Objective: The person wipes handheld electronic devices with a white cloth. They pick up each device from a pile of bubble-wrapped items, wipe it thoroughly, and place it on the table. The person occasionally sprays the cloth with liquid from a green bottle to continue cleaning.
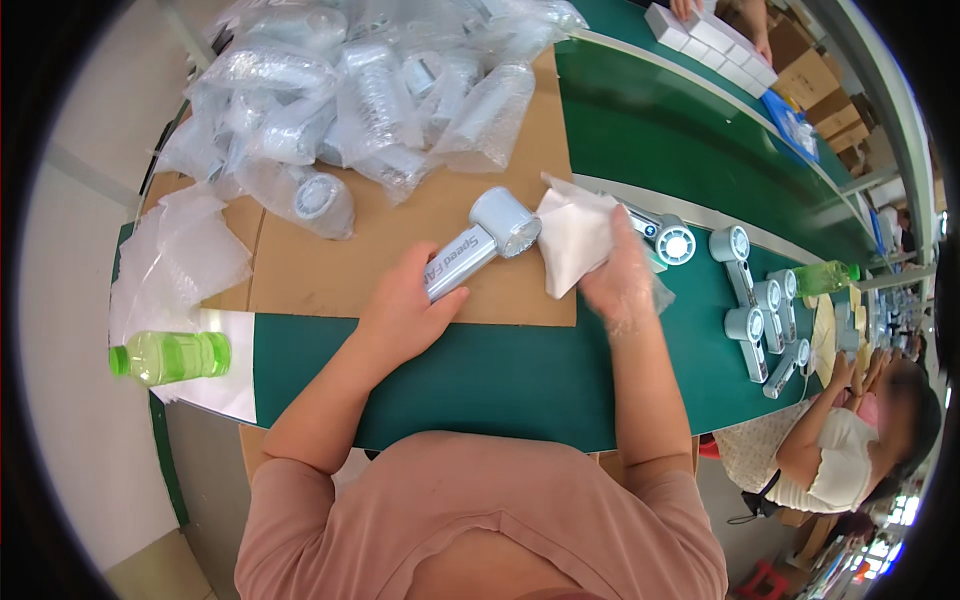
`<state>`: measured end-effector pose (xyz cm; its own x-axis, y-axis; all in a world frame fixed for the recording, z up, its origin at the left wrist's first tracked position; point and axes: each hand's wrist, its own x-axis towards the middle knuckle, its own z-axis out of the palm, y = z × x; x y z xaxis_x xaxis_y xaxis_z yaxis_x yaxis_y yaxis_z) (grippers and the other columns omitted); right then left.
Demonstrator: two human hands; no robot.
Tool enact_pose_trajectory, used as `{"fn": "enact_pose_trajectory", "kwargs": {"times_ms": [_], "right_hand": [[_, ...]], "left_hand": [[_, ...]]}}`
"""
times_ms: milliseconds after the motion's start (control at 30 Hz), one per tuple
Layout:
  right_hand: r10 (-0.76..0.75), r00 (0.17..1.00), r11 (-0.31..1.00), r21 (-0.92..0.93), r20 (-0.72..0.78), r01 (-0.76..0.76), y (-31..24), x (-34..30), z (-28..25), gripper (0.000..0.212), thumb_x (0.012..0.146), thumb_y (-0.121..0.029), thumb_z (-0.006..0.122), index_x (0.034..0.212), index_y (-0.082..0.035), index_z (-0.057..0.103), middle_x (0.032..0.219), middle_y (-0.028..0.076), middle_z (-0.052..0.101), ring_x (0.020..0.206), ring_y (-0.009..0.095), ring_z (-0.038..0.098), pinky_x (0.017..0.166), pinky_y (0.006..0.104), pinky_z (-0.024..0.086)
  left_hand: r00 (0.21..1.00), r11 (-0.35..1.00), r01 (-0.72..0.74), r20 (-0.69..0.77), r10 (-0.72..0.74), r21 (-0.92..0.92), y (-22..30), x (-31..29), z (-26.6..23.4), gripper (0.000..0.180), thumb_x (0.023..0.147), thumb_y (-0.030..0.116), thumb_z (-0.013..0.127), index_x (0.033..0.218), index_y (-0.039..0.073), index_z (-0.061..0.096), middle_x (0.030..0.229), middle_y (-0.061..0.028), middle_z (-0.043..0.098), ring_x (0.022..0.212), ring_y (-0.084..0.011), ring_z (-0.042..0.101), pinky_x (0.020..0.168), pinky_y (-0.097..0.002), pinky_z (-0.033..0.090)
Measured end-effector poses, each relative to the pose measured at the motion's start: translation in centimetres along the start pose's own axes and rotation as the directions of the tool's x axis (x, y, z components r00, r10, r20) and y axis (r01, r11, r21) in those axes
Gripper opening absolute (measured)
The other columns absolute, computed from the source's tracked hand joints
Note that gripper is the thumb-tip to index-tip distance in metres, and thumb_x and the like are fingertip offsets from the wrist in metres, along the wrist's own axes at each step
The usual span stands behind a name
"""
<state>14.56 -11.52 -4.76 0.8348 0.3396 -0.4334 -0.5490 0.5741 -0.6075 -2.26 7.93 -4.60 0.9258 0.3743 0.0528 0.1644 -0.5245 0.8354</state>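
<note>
Item 1: my left fingers [412, 268], closed round the handle of a pale blue handheld fan [468, 255]; its round head points away from me and to the right, over the cardboard [320, 290].
Item 2: my right fingers [624, 240], closed on a white sheet [575, 235], cloth or paper, I cannot tell which. It is right beside the fan's head; contact between them unclear.
Item 3: bare fans [745, 325], grouped on the green table [480, 385] to the right of my right fingers.
Item 4: fans in clear bubble bags [375, 100], heaped beyond my left fingers.
Item 5: translucent sheets [185, 255], stacked left of my left fingers.
Step in hand, by my judgement: preparing one bare fan, by wiping or wrapping.
Next move calls for: a steady left hold on the handle, the sheet brought squarely to the head by my right fingers.
</note>
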Motion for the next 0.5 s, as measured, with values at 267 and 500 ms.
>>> {"fn": "enact_pose_trajectory", "kwargs": {"times_ms": [267,500], "right_hand": [[0.065,0.534,-0.784,-0.289,0.843,0.55,-1.3,-1.5,2.1,0.035,0.08,-0.004,0.054,0.115,-0.002,0.06,0.111,0.019,0.062,0.11,0.038,0.054,0.094,0.0469,0.042],[0.103,0.701,-0.283,-0.655,0.705,0.701,-3.2,-2.5,3.6,0.062,0.082,-0.02,0.062,0.139,-0.004,0.041,0.135,0.023,0.048,0.124,0.039,0.046,0.106,0.0433,0.036]], "left_hand": [[0.989,0.975,-0.148,0.057,0.14,0.167,-0.2,0.1,-0.3,0.042,0.076,0.016,0.071,0.109,-0.002,0.053,0.101,-0.0232,0.059,0.092,-0.0402,0.058,0.079,-0.0458,0.047],[0.99,0.979,-0.133,0.058,0.125,0.153,0.1,0.0,-0.6,0.047,0.075,0.018,0.073,0.116,0.003,0.057,0.111,-0.0201,0.06,0.103,-0.0392,0.057,0.087,-0.0435,0.046]]}}
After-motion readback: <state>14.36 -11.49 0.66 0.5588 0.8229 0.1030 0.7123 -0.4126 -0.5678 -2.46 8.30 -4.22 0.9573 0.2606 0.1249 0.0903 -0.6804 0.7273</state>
